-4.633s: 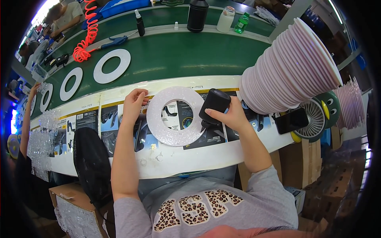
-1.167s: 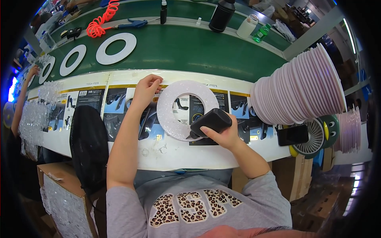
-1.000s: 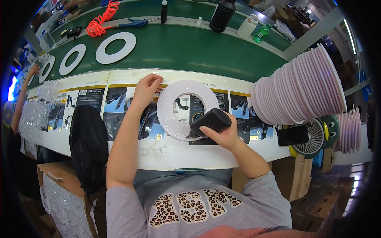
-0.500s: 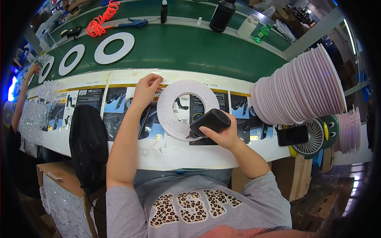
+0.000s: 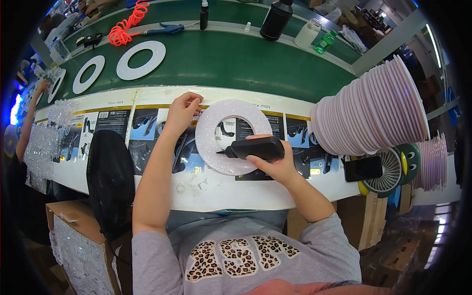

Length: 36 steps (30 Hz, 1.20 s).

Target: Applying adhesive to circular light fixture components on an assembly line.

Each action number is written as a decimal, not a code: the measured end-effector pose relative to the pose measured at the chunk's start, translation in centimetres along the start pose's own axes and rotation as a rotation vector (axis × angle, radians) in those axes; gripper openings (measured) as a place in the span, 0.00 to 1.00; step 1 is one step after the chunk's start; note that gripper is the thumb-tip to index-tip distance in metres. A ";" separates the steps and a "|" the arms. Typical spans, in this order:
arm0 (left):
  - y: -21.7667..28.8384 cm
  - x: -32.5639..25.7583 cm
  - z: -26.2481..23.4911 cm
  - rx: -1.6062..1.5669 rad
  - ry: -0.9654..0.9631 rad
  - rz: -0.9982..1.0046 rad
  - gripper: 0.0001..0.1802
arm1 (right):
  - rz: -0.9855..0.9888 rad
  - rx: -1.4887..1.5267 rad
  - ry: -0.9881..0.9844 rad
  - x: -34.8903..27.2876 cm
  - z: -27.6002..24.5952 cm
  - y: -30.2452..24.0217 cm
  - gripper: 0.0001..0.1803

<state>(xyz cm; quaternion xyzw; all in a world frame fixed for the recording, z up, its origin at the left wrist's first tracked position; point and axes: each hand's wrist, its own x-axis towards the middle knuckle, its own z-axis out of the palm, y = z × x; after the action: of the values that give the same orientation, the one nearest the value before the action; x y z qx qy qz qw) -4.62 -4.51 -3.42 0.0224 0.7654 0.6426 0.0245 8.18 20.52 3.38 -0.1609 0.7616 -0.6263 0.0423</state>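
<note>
White foam-like flat ring (image 5: 231, 135) lies flat on the pale desk (image 5: 196, 189), over the printed sheets along its front edge.

Head view:
- Right hand (image 5: 275, 164) is closed around a black squeeze bottle with a pointed nozzle (image 5: 255, 147). Bottle lies sideways over the ring's lower right arc, nozzle pointing left with its tip at the inner edge near the hole.
- Left hand (image 5: 183, 109) pinches the ring's upper left rim between fingertips, fingers curled, pinning it to the desk.
- Ring sits between the two hands, touched by both.

Progress, as a judgement: ring appears mid-application. Can't tell how much of the surface is already covered; any bead is too fine to see. Three more white rings (image 5: 140, 60) sit on the green conveyor belt (image 5: 236, 59) beyond, looking like finished pieces. Tall tilted stack of pale pink discs (image 5: 373, 113) stands just right of the right hand, so plenty seems left.
</note>
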 end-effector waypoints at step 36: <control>0.0 0.0 -0.1 0.019 -0.012 -0.007 0.10 | -0.045 -0.058 -0.014 0.4 0.1 1.0 0.20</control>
<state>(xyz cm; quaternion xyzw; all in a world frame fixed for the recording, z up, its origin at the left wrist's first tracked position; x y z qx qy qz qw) -4.63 -4.59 -3.41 0.0238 0.7715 0.6349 0.0314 7.69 20.47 2.48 -0.1837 0.7752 -0.6037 0.0289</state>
